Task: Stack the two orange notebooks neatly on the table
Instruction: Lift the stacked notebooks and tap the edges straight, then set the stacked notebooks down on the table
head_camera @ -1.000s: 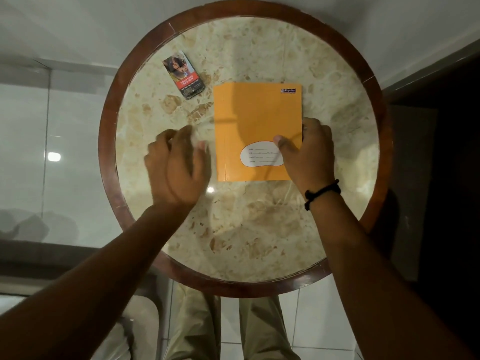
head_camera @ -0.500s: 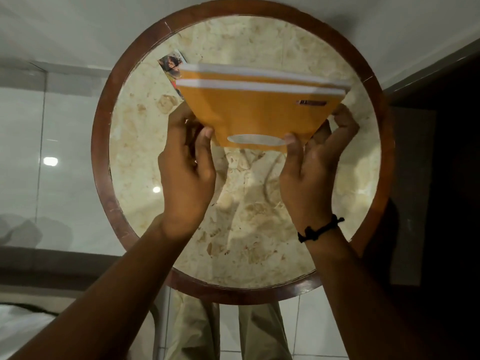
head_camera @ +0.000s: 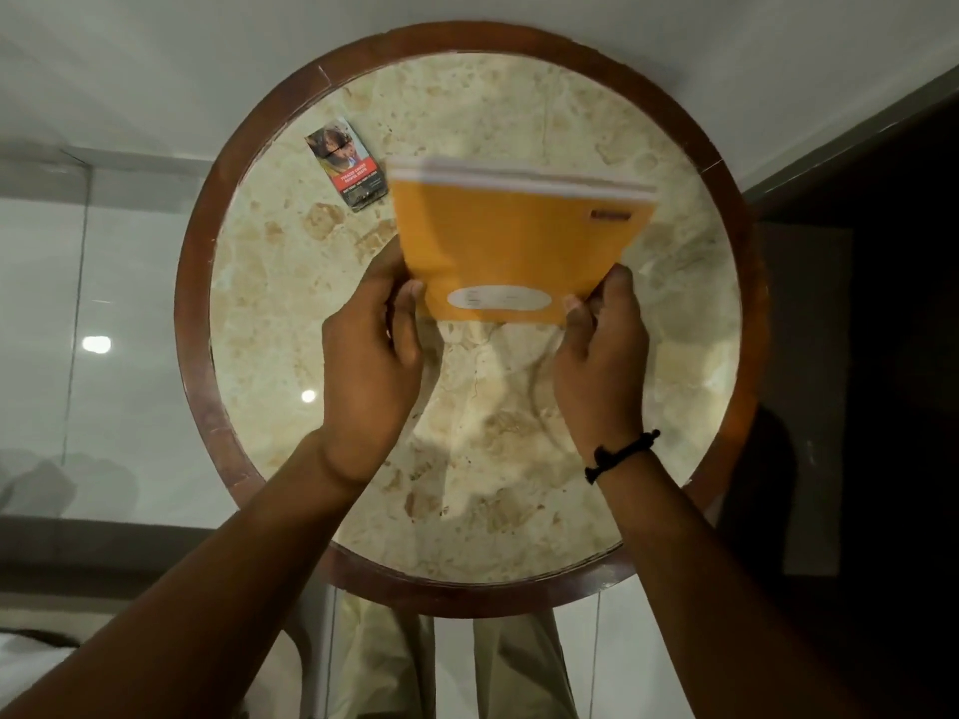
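Small printed pack (head_camera: 346, 169): lying flat at ten o'clock on the round marble-look table (head_camera: 467, 599) with its dark wood rim.

My left hand (head_camera: 371, 350) is pinching the lower-left corner of the orange notebooks (head_camera: 511, 241); my right hand (head_camera: 602, 355) is clamping the lower-right.

The pair: matte card covers, white page edges, oval label, tilting above twelve o'clock. Squaring looks nearly done; laying flat is remaining.

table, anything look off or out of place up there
Only the small printed pack, lying askew near the table's far left rim. The orange notebooks are held tilted above the top by left hand and right hand.
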